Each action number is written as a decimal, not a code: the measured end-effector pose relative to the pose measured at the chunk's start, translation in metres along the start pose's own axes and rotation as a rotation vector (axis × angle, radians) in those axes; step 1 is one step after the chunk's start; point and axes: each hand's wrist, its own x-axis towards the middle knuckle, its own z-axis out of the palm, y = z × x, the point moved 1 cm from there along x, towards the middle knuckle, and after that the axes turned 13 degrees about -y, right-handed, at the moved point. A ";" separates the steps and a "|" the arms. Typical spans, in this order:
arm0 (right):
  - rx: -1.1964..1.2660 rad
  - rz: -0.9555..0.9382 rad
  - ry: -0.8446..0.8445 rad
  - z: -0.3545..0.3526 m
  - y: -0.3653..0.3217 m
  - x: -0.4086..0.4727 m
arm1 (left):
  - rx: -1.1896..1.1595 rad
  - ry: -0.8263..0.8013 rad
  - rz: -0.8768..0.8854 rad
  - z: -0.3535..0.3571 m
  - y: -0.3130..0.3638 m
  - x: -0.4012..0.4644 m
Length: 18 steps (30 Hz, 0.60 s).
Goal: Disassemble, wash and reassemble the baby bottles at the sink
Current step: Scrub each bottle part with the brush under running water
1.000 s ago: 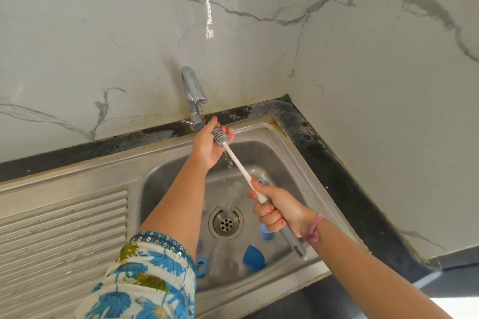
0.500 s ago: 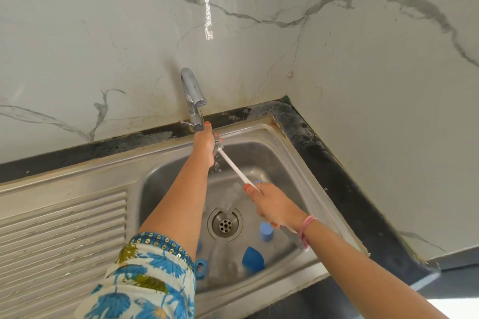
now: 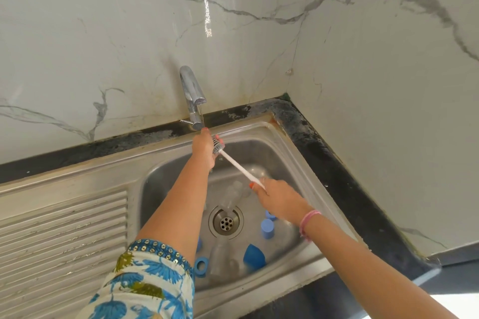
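One brush, bristles seemingly toward tap.

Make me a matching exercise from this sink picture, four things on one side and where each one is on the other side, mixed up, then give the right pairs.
Things
1. white-handled bottle brush
2. round blue plastic cap
3. blue plastic ring
4. chrome metal tap

Places
A. at the back rim of the steel sink, by the wall
B. standing right of the drain
C. held between the left hand and the right hand
D. at the front of the basin, beside the patterned sleeve

Pairs: 1-C, 2-B, 3-D, 4-A
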 end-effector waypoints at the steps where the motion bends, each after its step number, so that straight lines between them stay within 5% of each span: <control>1: 0.334 -0.023 -0.109 0.001 0.002 0.001 | -0.124 -0.054 0.009 0.001 0.001 -0.001; 4: 1.106 -0.049 -0.585 0.006 0.012 0.003 | -0.473 -0.299 0.093 0.001 0.001 -0.012; 7: 1.377 -0.075 -0.844 0.008 0.014 0.000 | -0.626 -0.392 0.119 0.002 0.000 -0.015; 10: 1.021 0.010 -0.497 0.009 0.001 -0.004 | -0.397 -0.262 0.071 -0.001 -0.003 -0.008; 12: 0.351 0.047 -0.125 0.004 -0.006 -0.004 | -0.030 -0.123 0.043 -0.001 -0.006 -0.004; 14: -0.145 0.085 0.056 0.000 -0.009 -0.002 | 0.182 0.013 0.066 0.001 -0.008 0.000; 16: -0.047 0.030 0.040 0.001 -0.011 -0.001 | 0.171 0.029 0.105 0.001 -0.005 0.003; 18: 0.532 -0.019 -0.201 0.001 -0.010 -0.001 | 0.008 -0.067 0.076 -0.001 -0.001 0.001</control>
